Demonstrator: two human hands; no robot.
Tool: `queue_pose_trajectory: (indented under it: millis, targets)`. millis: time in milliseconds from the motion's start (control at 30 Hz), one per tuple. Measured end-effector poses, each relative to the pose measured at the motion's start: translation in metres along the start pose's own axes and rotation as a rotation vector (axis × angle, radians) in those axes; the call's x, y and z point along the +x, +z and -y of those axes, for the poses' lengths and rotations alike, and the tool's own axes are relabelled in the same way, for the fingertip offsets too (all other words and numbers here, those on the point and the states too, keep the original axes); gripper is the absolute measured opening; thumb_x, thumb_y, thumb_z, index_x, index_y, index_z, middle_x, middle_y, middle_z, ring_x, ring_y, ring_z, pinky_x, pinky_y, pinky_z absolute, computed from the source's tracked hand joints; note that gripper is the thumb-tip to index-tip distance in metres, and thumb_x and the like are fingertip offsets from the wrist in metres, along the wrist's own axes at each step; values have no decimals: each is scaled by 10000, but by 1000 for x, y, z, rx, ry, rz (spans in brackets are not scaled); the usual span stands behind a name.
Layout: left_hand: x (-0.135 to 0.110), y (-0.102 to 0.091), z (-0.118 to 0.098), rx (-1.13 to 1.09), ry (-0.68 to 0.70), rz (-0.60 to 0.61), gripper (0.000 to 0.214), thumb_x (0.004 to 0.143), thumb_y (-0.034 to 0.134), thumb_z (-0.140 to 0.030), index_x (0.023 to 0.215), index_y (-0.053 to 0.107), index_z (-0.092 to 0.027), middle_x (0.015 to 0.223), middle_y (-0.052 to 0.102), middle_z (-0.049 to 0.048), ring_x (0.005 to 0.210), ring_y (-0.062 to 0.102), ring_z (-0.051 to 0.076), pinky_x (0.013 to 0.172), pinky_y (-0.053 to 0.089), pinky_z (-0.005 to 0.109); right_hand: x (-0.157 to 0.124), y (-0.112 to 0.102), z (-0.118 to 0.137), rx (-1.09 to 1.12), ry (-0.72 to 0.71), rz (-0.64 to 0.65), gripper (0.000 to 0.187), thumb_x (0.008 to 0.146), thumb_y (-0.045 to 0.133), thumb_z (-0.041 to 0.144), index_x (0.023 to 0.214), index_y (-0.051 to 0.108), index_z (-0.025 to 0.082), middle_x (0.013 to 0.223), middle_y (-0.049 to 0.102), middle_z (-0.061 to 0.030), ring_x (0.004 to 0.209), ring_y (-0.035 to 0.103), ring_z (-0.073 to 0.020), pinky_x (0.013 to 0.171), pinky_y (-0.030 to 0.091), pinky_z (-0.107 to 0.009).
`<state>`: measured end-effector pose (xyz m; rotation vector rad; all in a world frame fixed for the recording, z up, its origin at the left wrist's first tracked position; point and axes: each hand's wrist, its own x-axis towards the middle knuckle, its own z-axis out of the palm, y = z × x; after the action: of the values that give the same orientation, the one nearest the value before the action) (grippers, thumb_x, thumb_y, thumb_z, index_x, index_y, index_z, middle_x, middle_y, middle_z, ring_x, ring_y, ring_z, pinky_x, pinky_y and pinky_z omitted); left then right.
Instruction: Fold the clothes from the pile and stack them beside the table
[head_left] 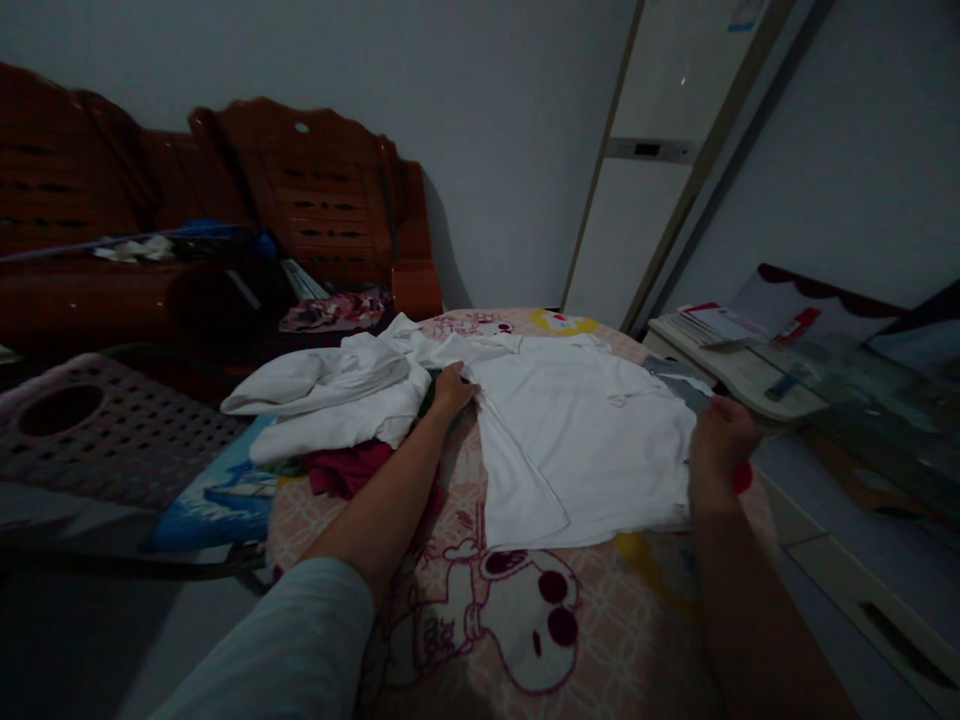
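A white shirt (585, 440) lies spread on a round surface covered by a pink patterned cloth (615, 620). One of its sleeves is folded down along the left side. My left hand (453, 392) pinches the shirt's upper left edge with closed fingers. At the right edge, my right hand (721, 437) is closed on the shirt's fabric; the exact part it grips is hard to make out in the dim light. Left of my left forearm sits a pile of white clothes (337, 385), with a dark red garment (346, 468) under it.
Behind on the left stands a carved wooden sofa (300, 200) with clothes on it. A pink woven plastic chair (120, 440) and a blue printed cushion (217, 500) are at the left. A glass-topped cabinet (795, 390) with papers flanks the right side. A tall white appliance (637, 220) rises behind.
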<state>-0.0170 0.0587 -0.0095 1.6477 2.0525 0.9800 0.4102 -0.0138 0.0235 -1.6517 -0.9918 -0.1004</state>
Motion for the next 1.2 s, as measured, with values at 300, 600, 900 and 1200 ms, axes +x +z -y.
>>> queue_pose_trajectory:
  millis: [300, 600, 900, 1200]
  targets:
    - [0, -2, 1, -15, 20, 10, 627, 668, 740, -134, 1274, 585, -85, 1295, 620, 173, 1185, 583, 271, 1024, 417, 334, -70, 54, 44, -300, -442, 813, 300, 879, 492, 260, 1045, 715, 146, 1352, 587, -161, 1225, 555, -250, 1042, 422, -376]
    - [8, 2, 13, -353, -73, -80, 573, 654, 728, -141, 1219, 637, -155, 1142, 692, 96, 1086, 621, 244, 950, 472, 335, -48, 36, 47, -374, -302, 567, 361, 859, 486, 244, 1123, 683, 98, 1321, 586, -213, 1176, 579, -302, 1009, 420, -415]
    - [6, 4, 7, -945, -224, -80, 561, 671, 636, -95, 1228, 615, -155, 980, 675, 54, 812, 653, 136, 776, 533, 257, -150, 18, 125, -225, -487, 1221, 184, 803, 675, 352, 807, 724, 174, 796, 735, -63, 776, 654, -184, 676, 415, -261]
    - [2, -3, -5, -1106, -382, -50, 529, 735, 597, -54, 1251, 581, -172, 873, 669, 35, 774, 646, 101, 769, 535, 217, -151, 22, 123, -272, -447, 1203, 142, 792, 679, 327, 789, 695, 186, 823, 730, -68, 799, 650, -191, 687, 416, -264]
